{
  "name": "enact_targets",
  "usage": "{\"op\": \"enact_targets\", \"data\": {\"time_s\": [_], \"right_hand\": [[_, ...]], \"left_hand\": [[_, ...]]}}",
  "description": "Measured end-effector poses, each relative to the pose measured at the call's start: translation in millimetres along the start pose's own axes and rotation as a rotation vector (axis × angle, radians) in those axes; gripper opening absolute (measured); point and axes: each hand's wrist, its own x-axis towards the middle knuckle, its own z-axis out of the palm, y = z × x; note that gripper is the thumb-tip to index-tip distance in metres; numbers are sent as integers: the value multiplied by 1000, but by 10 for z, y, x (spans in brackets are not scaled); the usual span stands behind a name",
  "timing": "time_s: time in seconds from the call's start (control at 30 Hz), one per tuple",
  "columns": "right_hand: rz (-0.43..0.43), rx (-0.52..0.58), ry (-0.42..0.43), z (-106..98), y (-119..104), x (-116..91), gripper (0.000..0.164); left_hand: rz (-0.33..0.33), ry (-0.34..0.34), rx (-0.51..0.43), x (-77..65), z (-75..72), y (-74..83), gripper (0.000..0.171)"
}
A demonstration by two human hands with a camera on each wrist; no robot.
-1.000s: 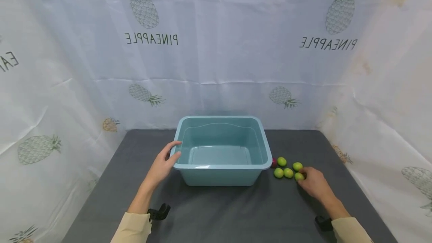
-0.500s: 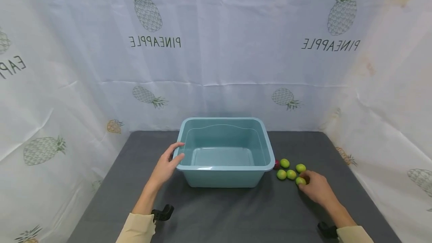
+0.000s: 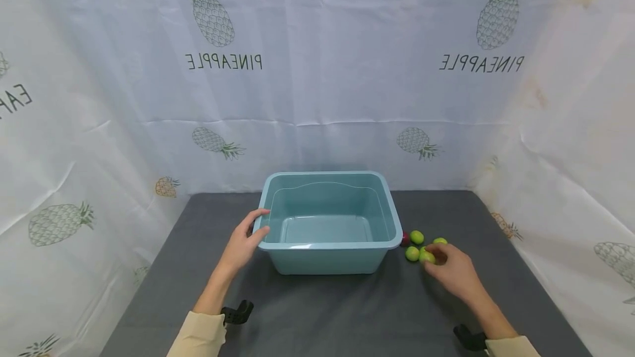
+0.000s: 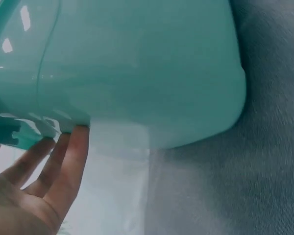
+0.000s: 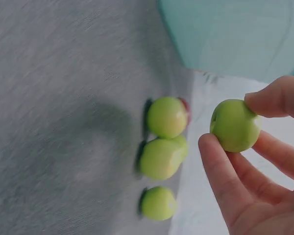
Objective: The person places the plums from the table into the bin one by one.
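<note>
My left hand grips the left rim of a light blue plastic basin, with fingers bent against its outer wall in the left wrist view. My right hand pinches a small round green fruit between thumb and fingertips, raised off the table in the right wrist view. More green fruits lie close together right of the basin. Beside them is a dark red fruit, partly hidden by the basin's rim. The held fruit overlaps one of the green ones in the head view.
A dark grey cloth covers the table. White curtains printed with pineapples close off the back and both sides. Black straps with camera mounts sit on both wrists.
My right hand has lifted a green fruit from the near right of the group and moved left with it towards the basin. My left hand stays at the rim.
</note>
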Motion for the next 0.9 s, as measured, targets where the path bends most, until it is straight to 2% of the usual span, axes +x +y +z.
{"op": "enact_targets", "data": {"time_s": [0.43,0.6,0.8,0.9], "right_hand": [[-110,153,93,-146,-392,18,34],[-122,167,99,-217,-561,70,33],[-173,234,91,-317,-803,176,34],[-191,254,93,-374,-909,225,34]], "left_hand": [[42,18,-6,10,7,-42,42],[38,5,16,0,-8,21,44],[80,-1,52,-17,-42,62,46],[84,-12,39,-3,-30,55,47]]}}
